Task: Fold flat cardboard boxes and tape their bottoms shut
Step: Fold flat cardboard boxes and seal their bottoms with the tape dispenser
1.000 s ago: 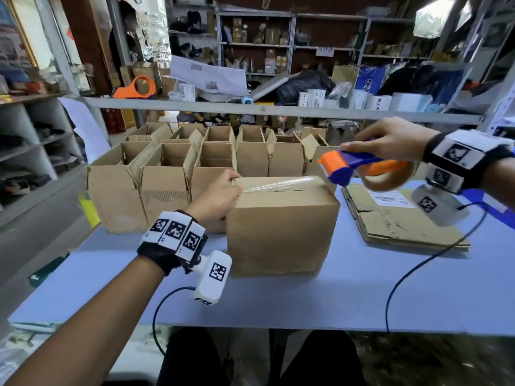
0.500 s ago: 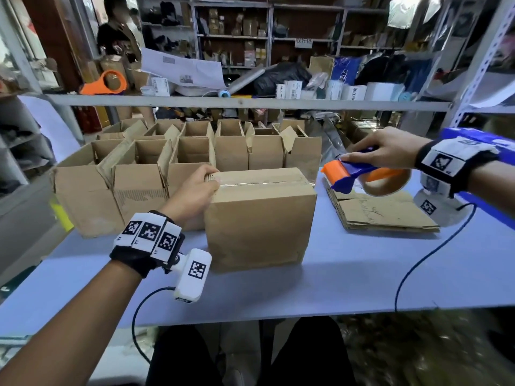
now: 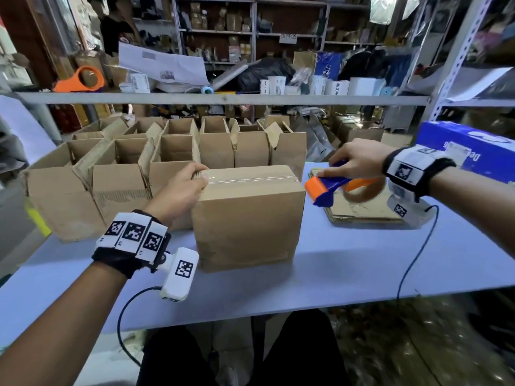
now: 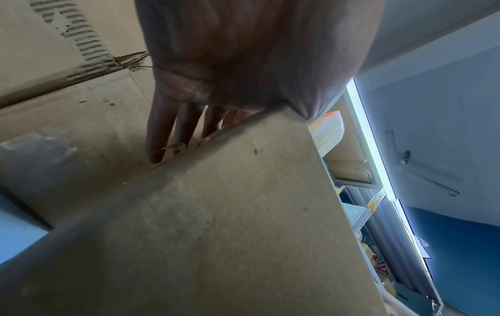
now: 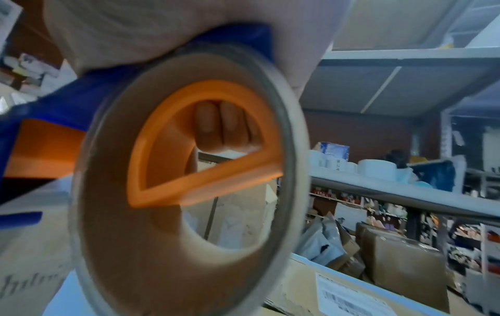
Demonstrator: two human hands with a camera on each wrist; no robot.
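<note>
A folded cardboard box (image 3: 245, 218) stands on the blue table (image 3: 362, 271) with clear tape (image 3: 250, 178) along its top seam. My left hand (image 3: 192, 179) rests over its upper left edge, thumb on top. In the left wrist view its fingers (image 4: 159, 132) lie straight down the box's (image 4: 230, 224) left side. My right hand (image 3: 337, 168) grips an orange and blue tape dispenser (image 3: 326, 188) just right of the box, above a stack of flat cardboard (image 3: 365, 214). The right wrist view shows fingers (image 5: 222, 126) curled inside the handle behind the tape roll (image 5: 135, 245).
Several open folded boxes (image 3: 178, 154) stand in rows behind and left of the taped box. A blue carton (image 3: 471, 151) sits at the right. A shelf beam (image 3: 223, 98) crosses ahead, holding a second orange dispenser (image 3: 83, 79). A person (image 3: 114, 29) stands at the back.
My right hand has lowered the dispenser toward the flat stack. The strand stretched from the box is gone and the tape lies flat on the seam. The left hand stays put.
</note>
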